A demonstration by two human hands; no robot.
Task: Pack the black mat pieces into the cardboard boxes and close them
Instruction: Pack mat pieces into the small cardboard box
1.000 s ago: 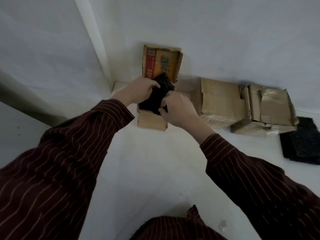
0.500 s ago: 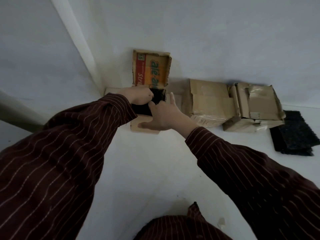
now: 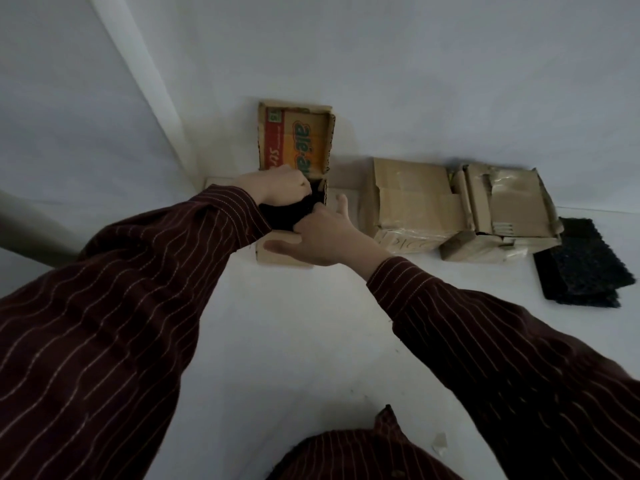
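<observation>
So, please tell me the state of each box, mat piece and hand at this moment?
Printed box: open, its lid flap raised against the wall.
Mat piece: partly inside that box.
Left hand: pressing the mat piece down.
Right hand: open, at the box's front.
Middle box: flaps closed.
Right box: flaps closed, crumpled.
Spare mats: stacked, unpacked.

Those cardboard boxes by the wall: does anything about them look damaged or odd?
Yes. The two closed boxes look battered: creased, with crumpled tape and torn flaps. The open box has a frayed lid edge. A small scrap lies loose on the floor.
</observation>
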